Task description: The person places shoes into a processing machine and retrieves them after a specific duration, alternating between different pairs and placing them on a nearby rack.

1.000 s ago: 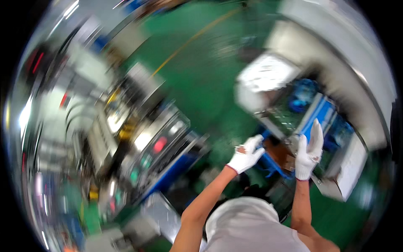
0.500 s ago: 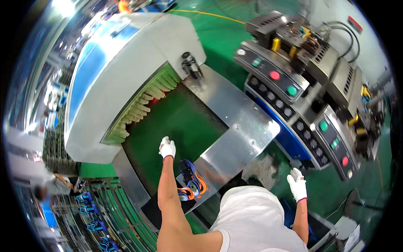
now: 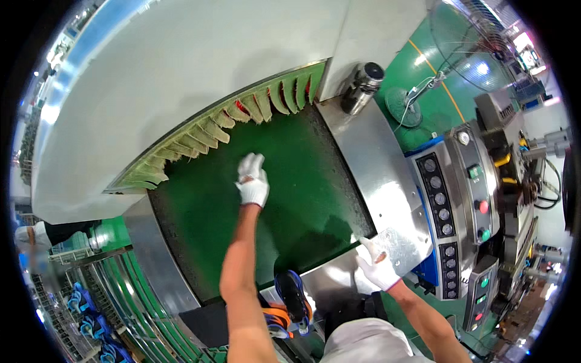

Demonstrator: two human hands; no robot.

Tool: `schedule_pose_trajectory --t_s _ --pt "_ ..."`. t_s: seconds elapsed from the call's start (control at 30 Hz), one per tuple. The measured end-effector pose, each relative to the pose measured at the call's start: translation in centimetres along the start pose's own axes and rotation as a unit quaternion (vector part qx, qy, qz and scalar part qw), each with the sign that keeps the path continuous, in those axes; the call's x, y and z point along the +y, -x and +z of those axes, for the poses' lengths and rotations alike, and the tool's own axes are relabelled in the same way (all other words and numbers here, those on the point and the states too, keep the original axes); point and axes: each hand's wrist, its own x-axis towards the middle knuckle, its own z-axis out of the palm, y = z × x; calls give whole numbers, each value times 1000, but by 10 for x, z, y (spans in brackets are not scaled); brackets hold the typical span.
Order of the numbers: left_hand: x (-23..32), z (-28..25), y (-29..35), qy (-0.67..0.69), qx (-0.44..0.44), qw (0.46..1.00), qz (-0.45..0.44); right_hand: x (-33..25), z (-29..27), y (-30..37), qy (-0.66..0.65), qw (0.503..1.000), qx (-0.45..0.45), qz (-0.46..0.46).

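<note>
My left hand [image 3: 253,181], in a white glove, reaches out over the green conveyor belt [image 3: 302,181] with nothing in it and its fingers stretched forward. Over the front metal edge [image 3: 330,275] of the belt frame is my right hand [image 3: 376,266], also gloved, empty and with fingers extended. Whether either hand touches the surface below, I cannot tell. Between my arms, a black shoe with blue trim [image 3: 293,299] rests at the front edge. Beside it is an orange and dark shoe [image 3: 276,317], partly hidden by my left forearm.
Green fabric strips [image 3: 209,130] hang across the opening of a large white machine [image 3: 200,48]. A steel flask [image 3: 362,88] stands on the side plate. At right are machines with button panels [image 3: 481,187] and a fan [image 3: 469,48]; at left, a metal rack [image 3: 151,296] and blue shoe parts [image 3: 88,317].
My view has shifted closer to the belt and turned. My left hand has gone farther over the belt, and my right hand has come in from the right to the front metal edge.
</note>
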Motion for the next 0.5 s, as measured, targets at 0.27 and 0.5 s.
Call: schedule_pose_trajectory --t_s 0.27,0.5 --pt "-314 -159 -150 -392 47 892 -219 -72 113 -198 239 922 39 -301" --pt "-403 -130 -165 -372 -114 846 -363 -88 129 -235 327 896 -20 -300"
